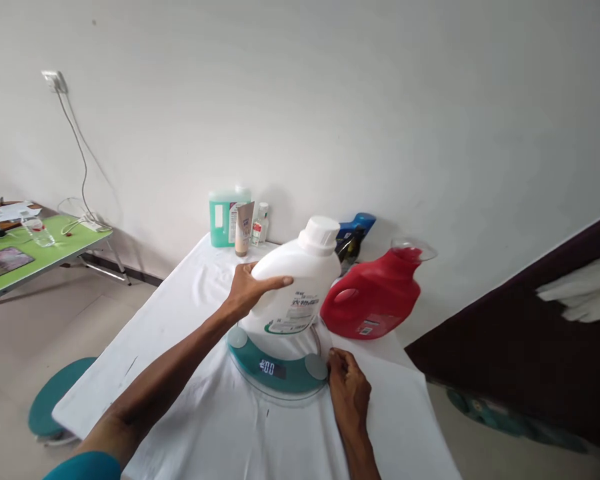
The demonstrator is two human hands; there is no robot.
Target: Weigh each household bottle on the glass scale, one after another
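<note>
Centrally, a white bottle (293,287) tilts over a scale (293,375), contact uncertain, the display partly unreadable. The left hand (253,293) grips the bottle, fingers mostly hidden behind it; the right hand (350,387) curls at the scale's edge, its hold unclear. Behind the white bottle, a blue bottle (365,219) and a dark bottle (351,248) show only partly; a red jug (375,300) stands beside. The frame cuts off the counter (205,433).

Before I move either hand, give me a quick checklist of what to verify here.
1. Left hand holding the large white plastic jug: ok.
2. White ridged cap seated on its neck: ok.
3. Digital display lit on the round glass-and-teal scale: ok.
4. Jug's base resting on the scale: cannot tell.
5. Right hand well away from the scale: not ok, fingers by its right edge.
</note>
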